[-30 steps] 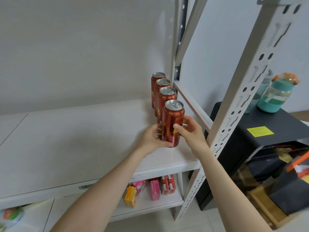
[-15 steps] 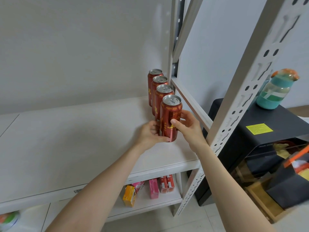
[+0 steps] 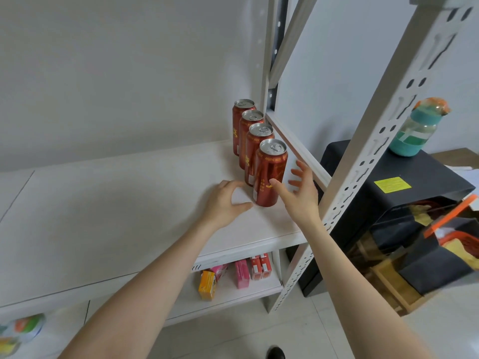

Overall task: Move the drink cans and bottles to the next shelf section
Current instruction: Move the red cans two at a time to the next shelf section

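Red beer cans [image 3: 253,149] stood four in a row at the right end of the white shelf [image 3: 129,203], our left hand [image 3: 225,200] and right hand [image 3: 298,195] open beside the front can [image 3: 269,174], gripping nothing; we judged it placed, any remaining drinks being out of view.

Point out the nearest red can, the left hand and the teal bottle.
nearest red can [image 3: 269,169]: head view, middle of its red side wall.
left hand [image 3: 223,203]: head view, back of the hand.
teal bottle [image 3: 414,130]: head view, clear middle part of its body.
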`<state>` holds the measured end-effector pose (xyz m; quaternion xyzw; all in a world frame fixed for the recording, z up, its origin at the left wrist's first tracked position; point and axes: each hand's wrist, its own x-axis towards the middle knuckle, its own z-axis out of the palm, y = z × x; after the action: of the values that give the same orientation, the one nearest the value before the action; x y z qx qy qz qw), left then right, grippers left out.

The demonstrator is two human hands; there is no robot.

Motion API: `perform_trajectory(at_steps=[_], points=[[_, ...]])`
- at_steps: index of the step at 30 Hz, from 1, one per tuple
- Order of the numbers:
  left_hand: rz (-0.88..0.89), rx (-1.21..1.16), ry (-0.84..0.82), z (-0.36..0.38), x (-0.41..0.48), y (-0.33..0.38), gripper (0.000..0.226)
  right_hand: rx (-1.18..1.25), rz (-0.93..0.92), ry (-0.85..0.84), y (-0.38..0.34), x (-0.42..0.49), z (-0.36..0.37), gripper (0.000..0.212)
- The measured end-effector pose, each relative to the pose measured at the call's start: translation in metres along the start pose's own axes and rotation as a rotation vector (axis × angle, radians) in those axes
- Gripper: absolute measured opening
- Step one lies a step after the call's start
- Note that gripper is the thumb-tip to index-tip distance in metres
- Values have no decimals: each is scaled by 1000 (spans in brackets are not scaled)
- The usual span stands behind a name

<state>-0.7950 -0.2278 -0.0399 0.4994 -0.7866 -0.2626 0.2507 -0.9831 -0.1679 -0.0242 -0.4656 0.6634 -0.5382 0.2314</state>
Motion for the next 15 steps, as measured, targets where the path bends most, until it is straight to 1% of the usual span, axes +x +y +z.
perform_trajectory(at_steps=[2, 7, 11, 15], points=[[41, 129, 6, -9, -10, -5, 64, -120, -40, 21, -3, -11, 0, 91], [103, 381, 79, -28, -39, -16, 70, -519, -177, -5, -7, -42, 1, 88], [116, 503, 108, -43, -61, -22, 71, -770, -254, 11, -15, -62, 4, 85], [121, 564, 128, -57, -84, -26, 69, -916, -291, -7, -25, -81, 10, 84]])
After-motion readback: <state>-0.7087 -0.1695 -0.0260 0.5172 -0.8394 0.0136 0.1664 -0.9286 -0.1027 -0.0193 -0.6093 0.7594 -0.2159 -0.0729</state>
